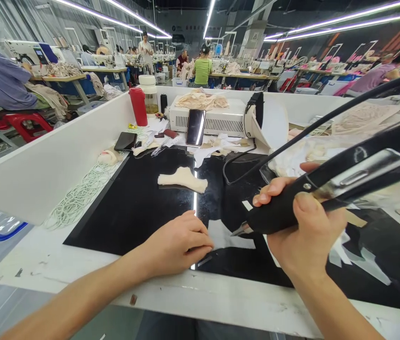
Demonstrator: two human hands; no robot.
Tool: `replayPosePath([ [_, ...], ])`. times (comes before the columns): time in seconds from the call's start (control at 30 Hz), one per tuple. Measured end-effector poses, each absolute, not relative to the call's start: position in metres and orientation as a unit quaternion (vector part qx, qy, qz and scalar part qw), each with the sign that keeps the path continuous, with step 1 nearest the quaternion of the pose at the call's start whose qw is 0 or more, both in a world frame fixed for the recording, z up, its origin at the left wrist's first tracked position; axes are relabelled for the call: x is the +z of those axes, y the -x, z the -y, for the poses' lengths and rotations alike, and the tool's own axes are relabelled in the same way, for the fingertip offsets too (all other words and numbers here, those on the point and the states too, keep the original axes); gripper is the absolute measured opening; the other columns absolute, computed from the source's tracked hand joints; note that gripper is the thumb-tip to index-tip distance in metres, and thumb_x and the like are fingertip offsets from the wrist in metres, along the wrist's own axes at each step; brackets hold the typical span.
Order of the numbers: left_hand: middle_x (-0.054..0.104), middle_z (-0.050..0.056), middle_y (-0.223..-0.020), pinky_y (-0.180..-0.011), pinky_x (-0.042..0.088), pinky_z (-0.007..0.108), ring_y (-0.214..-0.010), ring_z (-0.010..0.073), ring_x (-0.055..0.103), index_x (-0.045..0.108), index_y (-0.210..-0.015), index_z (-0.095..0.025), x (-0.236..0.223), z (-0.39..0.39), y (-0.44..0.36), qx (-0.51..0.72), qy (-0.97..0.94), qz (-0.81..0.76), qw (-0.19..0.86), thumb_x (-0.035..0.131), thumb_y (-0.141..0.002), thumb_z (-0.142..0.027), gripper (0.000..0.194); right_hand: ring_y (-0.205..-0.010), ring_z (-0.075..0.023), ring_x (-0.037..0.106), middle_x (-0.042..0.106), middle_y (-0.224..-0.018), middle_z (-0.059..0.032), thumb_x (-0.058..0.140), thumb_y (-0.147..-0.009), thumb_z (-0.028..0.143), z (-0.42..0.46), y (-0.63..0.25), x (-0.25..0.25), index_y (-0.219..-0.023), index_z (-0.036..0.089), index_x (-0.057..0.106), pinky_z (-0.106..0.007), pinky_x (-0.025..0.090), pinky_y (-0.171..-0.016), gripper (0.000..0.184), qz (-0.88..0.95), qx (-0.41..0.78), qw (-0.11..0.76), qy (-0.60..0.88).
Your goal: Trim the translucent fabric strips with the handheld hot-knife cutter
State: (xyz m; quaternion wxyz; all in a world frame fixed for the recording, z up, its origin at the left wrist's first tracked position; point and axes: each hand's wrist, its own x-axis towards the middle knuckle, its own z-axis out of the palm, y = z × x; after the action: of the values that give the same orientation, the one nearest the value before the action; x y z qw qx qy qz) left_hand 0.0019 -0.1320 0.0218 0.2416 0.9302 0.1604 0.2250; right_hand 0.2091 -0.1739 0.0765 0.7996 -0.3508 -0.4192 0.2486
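My right hand [309, 226] is wrapped round a black corded hand tool [285, 210] with a long silver lever and a narrow metal tip. That tip points down-left and meets a thin white piece [226, 236], which lies flat on the black mat [143, 208]. At the piece's left edge rests my left hand [178, 243], its fingers curled and pressed together on that edge; the fingertips are partly hidden. Farther back on the mat lies a cream fabric piece [182, 179] with a raised middle.
Mint-green cord [82, 193] is heaped at the left. Behind the mat stand a white vented box [217, 118], a phone [196, 127], a red bottle [138, 106] and a jar [149, 94]. A black cable [313, 125] crosses the right side. White scraps [366, 264] lie at right.
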Motion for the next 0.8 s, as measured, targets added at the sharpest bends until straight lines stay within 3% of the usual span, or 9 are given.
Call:
replayPosePath([
  [0.1, 0.072, 0.005, -0.098, -0.115, 0.046, 0.043, -0.093, 0.0173, 0.067, 0.078, -0.105, -0.018, 0.023, 0.133, -0.002, 0.223, -0.928, -0.160, 0.253, 0.057, -0.104, -0.022, 0.021, -0.061, -0.0149, 0.060, 0.067, -0.076, 0.0047, 0.084, -0.077, 0.036, 0.177, -0.198, 0.077, -0.100, 0.027, 0.066, -0.031, 0.053, -0.059, 0.031, 0.433, 0.269, 0.791, 0.337],
  [0.2, 0.072, 0.007, -0.109, -0.111, 0.048, 0.041, -0.103, 0.0196, 0.067, 0.076, -0.109, -0.018, 0.024, 0.131, -0.003, 0.224, -0.925, -0.167, 0.257, 0.059, -0.101, -0.019, 0.019, -0.062, -0.0155, 0.061, 0.067, -0.077, 0.0048, 0.085, -0.078, 0.037, 0.180, -0.190, 0.074, -0.111, 0.029, 0.063, -0.033, 0.052, -0.061, 0.040, 0.436, 0.284, 0.784, 0.337],
  [0.3, 0.073, 0.007, -0.122, -0.117, 0.041, 0.044, -0.115, 0.0214, 0.066, 0.075, -0.112, -0.019, 0.025, 0.130, -0.004, 0.212, -0.926, -0.159, 0.268, 0.063, -0.099, -0.017, 0.017, -0.063, -0.0161, 0.062, 0.067, -0.077, 0.0046, 0.085, -0.078, 0.039, 0.181, -0.188, 0.070, -0.115, 0.029, 0.061, -0.033, 0.052, -0.062, 0.045, 0.436, 0.294, 0.780, 0.340],
  [0.5, 0.074, 0.007, -0.124, -0.122, 0.032, 0.049, -0.119, 0.0230, 0.065, 0.073, -0.119, -0.022, 0.022, 0.131, -0.004, 0.185, -0.929, -0.165, 0.274, 0.063, -0.100, -0.022, 0.021, -0.062, -0.0156, 0.062, 0.067, -0.077, 0.0043, 0.085, -0.079, 0.038, 0.185, -0.191, 0.070, -0.114, 0.028, 0.062, -0.031, 0.051, -0.061, 0.044, 0.445, 0.295, 0.776, 0.335],
  [0.8, 0.074, 0.005, -0.126, -0.124, 0.029, 0.049, -0.119, 0.0219, 0.065, 0.074, -0.118, -0.024, 0.020, 0.131, -0.002, 0.183, -0.933, -0.173, 0.258, 0.064, -0.100, -0.023, 0.021, -0.061, -0.0167, 0.062, 0.067, -0.077, 0.0035, 0.087, -0.076, 0.040, 0.191, -0.194, 0.070, -0.113, 0.028, 0.062, -0.032, 0.052, -0.059, 0.046, 0.450, 0.294, 0.772, 0.339],
])
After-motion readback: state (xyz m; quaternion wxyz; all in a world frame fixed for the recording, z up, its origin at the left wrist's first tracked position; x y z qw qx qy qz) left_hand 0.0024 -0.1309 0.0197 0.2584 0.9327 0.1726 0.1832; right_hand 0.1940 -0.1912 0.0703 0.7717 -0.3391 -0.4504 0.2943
